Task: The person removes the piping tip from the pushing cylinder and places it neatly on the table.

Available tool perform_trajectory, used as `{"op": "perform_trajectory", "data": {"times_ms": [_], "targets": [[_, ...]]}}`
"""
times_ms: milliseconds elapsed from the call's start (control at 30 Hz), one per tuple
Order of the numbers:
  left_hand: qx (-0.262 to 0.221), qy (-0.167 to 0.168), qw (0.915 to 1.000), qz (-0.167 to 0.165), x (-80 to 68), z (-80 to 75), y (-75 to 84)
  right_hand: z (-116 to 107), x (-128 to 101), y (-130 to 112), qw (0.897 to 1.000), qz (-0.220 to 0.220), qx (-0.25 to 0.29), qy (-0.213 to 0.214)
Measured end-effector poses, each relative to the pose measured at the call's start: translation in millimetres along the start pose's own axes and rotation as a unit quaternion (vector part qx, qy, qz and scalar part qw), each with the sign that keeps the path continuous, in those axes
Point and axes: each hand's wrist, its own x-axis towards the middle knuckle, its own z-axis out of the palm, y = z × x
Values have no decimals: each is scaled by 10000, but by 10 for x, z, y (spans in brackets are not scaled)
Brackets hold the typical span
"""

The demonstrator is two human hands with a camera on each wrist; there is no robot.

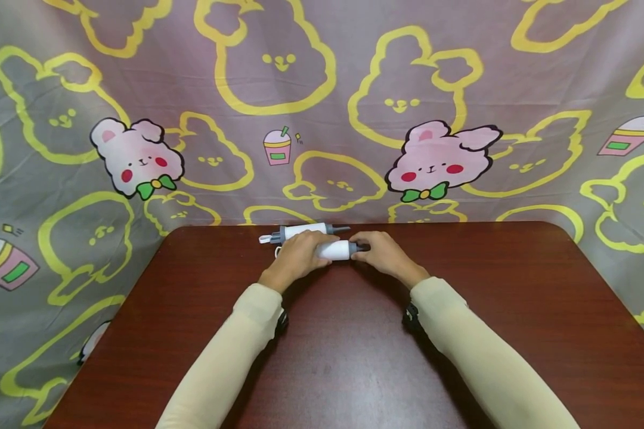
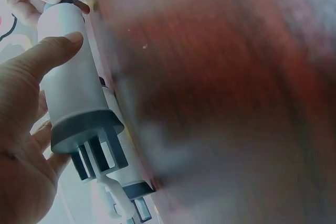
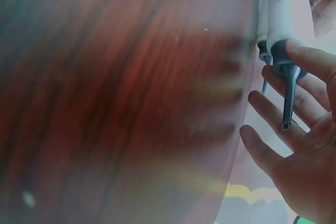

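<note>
We hold a white syringe-like tube (image 1: 337, 250) between both hands at the far middle of the dark red table (image 1: 515, 310), at about twelve o'clock from us. Our left hand (image 1: 295, 255) wraps the barrel near its grey flanged end, thumb laid along the white body, as the left wrist view shows. Our right hand (image 1: 384, 253) takes the other end: the thumb presses the grey collar while the fingers lie loosely spread under the thin grey nozzle (image 3: 287, 95). The tube's long axis runs from nine o'clock to three o'clock, nozzle toward three, so the right hand is nearer the tip and the left nearer the plunger end. A second tube of the same kind (image 1: 303, 231) lies on the table just beyond, parallel, toward twelve o'clock. Neither barrel shows us what is inside it.
</note>
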Motion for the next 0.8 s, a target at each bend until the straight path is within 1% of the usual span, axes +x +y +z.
{"op": "perform_trajectory", "data": {"times_ms": [133, 233, 300, 500, 800], "targets": [[-33, 55, 10000, -48, -25, -17, 41, -46, -35, 3, 9996, -60, 266, -23], [-67, 134, 9999, -16, -44, -29, 73, -94, -70, 10, 9987, -78, 505, -42], [-86, 195, 9998, 52, -54, -37, 93, -129, -97, 13, 9980, -99, 626, -43], [-50, 348, 9989, 325, -76, -68, 151, -219, -164, 10, 9969, -240, 748, 41], [-29, 609, 9962, 628, -126, -171, 261, -371, -290, -31, 9947, -133, 1014, 101]]}}
